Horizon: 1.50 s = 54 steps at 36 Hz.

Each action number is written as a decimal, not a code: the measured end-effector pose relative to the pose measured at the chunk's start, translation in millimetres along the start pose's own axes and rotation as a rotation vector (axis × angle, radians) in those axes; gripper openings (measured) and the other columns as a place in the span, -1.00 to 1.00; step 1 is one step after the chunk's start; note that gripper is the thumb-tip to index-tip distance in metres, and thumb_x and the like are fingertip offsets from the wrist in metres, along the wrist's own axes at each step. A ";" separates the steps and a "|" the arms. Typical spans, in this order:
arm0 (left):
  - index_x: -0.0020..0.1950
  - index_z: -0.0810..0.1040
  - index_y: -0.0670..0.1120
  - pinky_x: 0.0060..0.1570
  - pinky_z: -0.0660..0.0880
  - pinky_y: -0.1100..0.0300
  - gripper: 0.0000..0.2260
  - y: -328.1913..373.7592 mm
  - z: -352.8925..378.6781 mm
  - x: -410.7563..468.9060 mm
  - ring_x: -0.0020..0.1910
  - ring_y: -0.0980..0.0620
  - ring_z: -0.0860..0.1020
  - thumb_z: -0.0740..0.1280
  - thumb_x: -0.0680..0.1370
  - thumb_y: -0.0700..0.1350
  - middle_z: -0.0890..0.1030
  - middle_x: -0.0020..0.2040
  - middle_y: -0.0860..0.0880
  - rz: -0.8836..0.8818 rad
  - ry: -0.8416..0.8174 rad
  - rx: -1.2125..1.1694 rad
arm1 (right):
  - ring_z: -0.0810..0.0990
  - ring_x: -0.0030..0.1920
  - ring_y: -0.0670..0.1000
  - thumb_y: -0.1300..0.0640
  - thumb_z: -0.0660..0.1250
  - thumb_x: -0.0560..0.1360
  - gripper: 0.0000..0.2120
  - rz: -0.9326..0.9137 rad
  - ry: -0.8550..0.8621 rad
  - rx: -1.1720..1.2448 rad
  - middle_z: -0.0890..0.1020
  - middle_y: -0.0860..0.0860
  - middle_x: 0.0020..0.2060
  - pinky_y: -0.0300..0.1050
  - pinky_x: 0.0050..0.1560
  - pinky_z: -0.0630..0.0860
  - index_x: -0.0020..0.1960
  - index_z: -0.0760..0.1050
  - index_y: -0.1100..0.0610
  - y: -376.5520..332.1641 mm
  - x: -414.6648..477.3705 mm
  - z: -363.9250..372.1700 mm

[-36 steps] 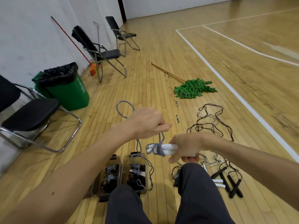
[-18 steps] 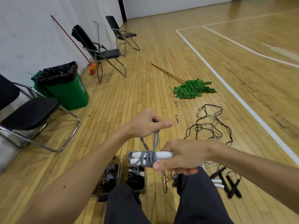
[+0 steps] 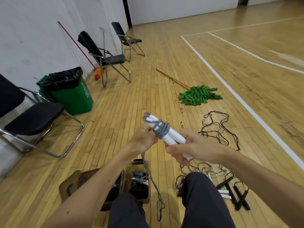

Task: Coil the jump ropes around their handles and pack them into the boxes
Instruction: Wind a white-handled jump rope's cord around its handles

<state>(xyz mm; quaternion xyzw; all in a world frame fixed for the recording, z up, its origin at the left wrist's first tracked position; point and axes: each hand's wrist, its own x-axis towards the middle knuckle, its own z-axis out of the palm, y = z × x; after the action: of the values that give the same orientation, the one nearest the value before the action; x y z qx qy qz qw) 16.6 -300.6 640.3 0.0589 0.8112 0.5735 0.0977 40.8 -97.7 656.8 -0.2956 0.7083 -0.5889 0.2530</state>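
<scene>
Head view: left hand and right hand tight on half-coiled jump rope, forearm across boxes, loose ropes nearby.

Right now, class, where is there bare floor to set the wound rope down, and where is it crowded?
Bare boards lie between the green bin and the mop, and between the near chair and the boxes. Crowded on the right: the loose ropes and black handles.

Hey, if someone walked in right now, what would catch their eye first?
Centre frame, the right hand grips white handles while the left hand holds the grey rope coiled round them. Beyond, a green mop lies right of centre; a green bin stands at left.
</scene>
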 end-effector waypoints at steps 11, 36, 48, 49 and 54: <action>-0.34 0.46 -0.12 -0.48 0.28 0.26 -0.58 0.9 -2.9 -6.7 -0.52 0.08 0.32 0.21 0.58 0.14 0.41 -0.51 0.00 0.173 -0.103 0.062 | 0.46 -0.36 0.02 0.04 0.32 0.57 -0.79 0.018 0.292 0.416 0.42 0.03 -0.39 -0.09 -0.24 0.47 -0.04 0.35 0.16 19.7 19.1 4.1; 0.17 0.39 0.02 -0.36 0.39 0.23 -0.75 -24.7 -11.2 -17.8 -0.42 0.12 0.38 0.11 0.68 0.16 0.43 -0.35 0.07 0.219 0.019 1.002 | 0.39 -0.48 -0.06 0.16 0.35 0.62 -0.84 0.264 0.722 0.213 0.49 0.05 -0.37 -0.15 -0.47 0.36 0.05 0.49 0.27 73.1 26.0 -24.5; 0.06 0.53 -0.12 -0.43 0.50 0.16 -0.76 14.8 -15.3 -20.7 -0.42 0.05 0.47 0.18 0.68 0.01 0.53 -0.26 0.01 0.722 -0.013 1.334 | 0.42 -0.50 -0.04 0.15 0.31 0.65 -0.86 0.337 0.592 0.116 0.66 0.12 -0.27 -0.17 -0.49 0.39 0.17 0.47 0.18 83.7 22.5 -9.8; 0.02 0.54 -0.13 -0.47 0.50 0.13 -0.79 17.8 -15.2 -20.2 -0.43 0.03 0.48 0.23 0.66 -0.01 0.54 -0.29 0.00 0.773 -0.007 1.337 | 0.42 -0.50 -0.04 0.15 0.31 0.65 -0.86 0.348 0.566 0.111 0.65 0.11 -0.29 -0.18 -0.50 0.39 0.17 0.47 0.19 82.9 23.8 -7.8; -0.09 0.53 -0.14 -0.57 0.38 0.16 -0.86 34.7 -12.8 -14.6 -0.44 0.01 0.42 0.37 0.58 -0.08 0.46 -0.34 -0.01 0.923 -0.005 1.339 | 0.41 -0.51 -0.05 0.16 0.30 0.65 -0.86 0.422 0.401 0.053 0.55 0.07 -0.35 -0.19 -0.52 0.36 0.13 0.48 0.24 75.3 28.3 -3.3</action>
<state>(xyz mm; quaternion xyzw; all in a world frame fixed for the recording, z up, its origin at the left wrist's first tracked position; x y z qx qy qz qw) 27.4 -303.8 678.4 0.4345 0.8761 -0.0510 -0.2027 9.7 -105.9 583.0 -0.0125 0.7745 -0.5881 0.2326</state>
